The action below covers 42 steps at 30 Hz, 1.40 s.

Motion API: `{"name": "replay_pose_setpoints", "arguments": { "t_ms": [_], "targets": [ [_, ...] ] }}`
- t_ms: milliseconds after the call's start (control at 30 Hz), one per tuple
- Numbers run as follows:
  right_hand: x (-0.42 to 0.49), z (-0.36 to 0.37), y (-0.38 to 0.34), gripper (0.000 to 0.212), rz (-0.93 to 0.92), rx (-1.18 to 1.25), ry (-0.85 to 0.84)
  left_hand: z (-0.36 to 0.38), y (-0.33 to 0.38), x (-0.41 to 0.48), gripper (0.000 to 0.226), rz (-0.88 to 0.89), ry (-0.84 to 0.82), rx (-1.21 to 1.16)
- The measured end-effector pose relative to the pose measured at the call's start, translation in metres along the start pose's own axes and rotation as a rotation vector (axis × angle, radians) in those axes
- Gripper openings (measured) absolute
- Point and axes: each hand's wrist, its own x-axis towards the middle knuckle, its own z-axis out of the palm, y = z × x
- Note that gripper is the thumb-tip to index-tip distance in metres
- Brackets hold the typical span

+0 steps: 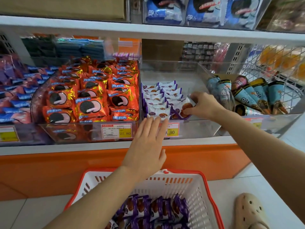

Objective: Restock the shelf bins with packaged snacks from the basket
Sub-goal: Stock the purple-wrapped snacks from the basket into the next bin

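Now purple snack packets [153, 210] lie in the basket [194, 195] and stand rowed in the clear middle bin [198, 128] — right grip [203, 104] pinches one packet [184, 109] there; left grip [148, 144], spread flat, is at the bin's front.

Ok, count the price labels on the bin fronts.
4: far-left label, cut off; 27.80 label on the orange packs' bin; 9.90 label, partly behind the left hand; blurred label below the cones. Others may be hidden.
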Motion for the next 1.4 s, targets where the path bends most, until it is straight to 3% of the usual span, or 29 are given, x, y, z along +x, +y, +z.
{"name": "replay_pose_setpoints", "arguments": {
  "t_ms": [300, 533, 833, 1033, 1200, 1400],
  "targets": [
    [0.024, 0.011, 0.01, 0.048, -0.058, -0.275, -0.217, 0.007, -0.003, 0.0, 0.088, 0.01, 0.028, 0.049],
    [0.028, 0.014, 0.005, 0.048, -0.144, -0.379, -0.187, 0.011, -0.001, 0.001, 0.087, 0.0, 0.041, 0.071],
    [0.029, 0.018, 0.003, 0.031, -0.231, -0.369, -0.197, 0.01, -0.001, 0.001, 0.092, -0.001, 0.048, 0.08],
    [0.026, 0.016, -0.004, 0.04, -0.242, -0.542, -0.105, 0.008, -0.002, 0.001, 0.091, 0.008, 0.025, 0.097],
    [0.016, 0.017, -0.008, 0.029, -0.127, -0.325, -0.085, 0.004, -0.002, 0.0, 0.096, 0.006, -0.031, 0.066],
    [-0.026, 0.013, -0.004, 0.029, -0.189, -0.113, 0.038, -0.006, -0.004, 0.001, 0.085, 0.02, -0.052, -0.026]
  ]
}}
